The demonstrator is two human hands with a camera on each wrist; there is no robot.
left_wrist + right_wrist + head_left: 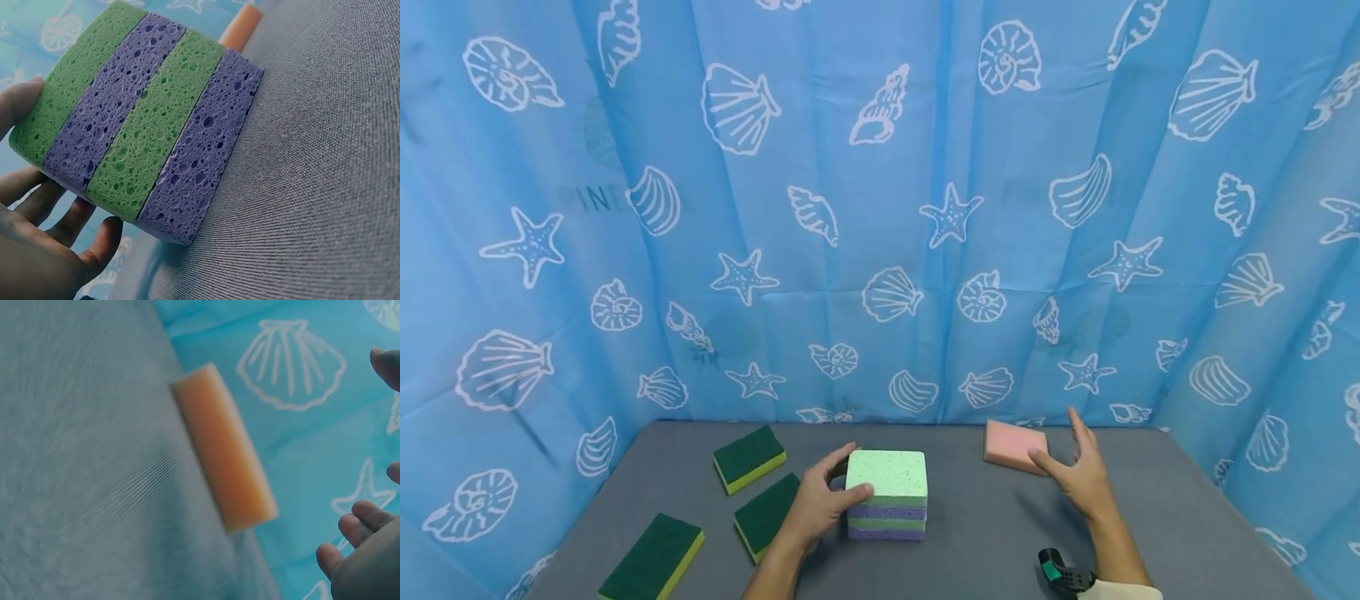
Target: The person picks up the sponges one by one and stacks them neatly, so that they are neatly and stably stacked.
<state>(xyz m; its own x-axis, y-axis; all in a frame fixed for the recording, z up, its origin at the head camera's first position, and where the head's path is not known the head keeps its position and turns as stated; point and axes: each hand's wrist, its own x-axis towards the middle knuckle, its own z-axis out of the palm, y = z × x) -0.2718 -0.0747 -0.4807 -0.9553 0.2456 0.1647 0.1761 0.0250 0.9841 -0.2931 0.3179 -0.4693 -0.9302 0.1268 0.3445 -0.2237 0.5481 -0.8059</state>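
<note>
A stack of green and purple sponges (pixel 887 515) in alternating layers stands upright on the table, with a pale green speckled face on top. My left hand (pixel 826 498) holds it from the left, the thumb at the front of the top green sponge and the fingers round the far side. The layers (pixel 140 119) fill much of the left wrist view. To the right lies a pink sponge (pixel 1013 446), which looks orange in the right wrist view (pixel 225 450). Fingers spread, my right hand (pixel 1078 475) is just right of the pink sponge, with nothing in its grasp.
On the left of the grey table (pixel 970 550) lie three green-and-yellow scouring sponges, one at the back (pixel 748 458), one beside my left forearm (pixel 767 515) and one in front (pixel 653 558). A blue shell-print curtain (pixel 850 250) hangs behind the table and round its sides.
</note>
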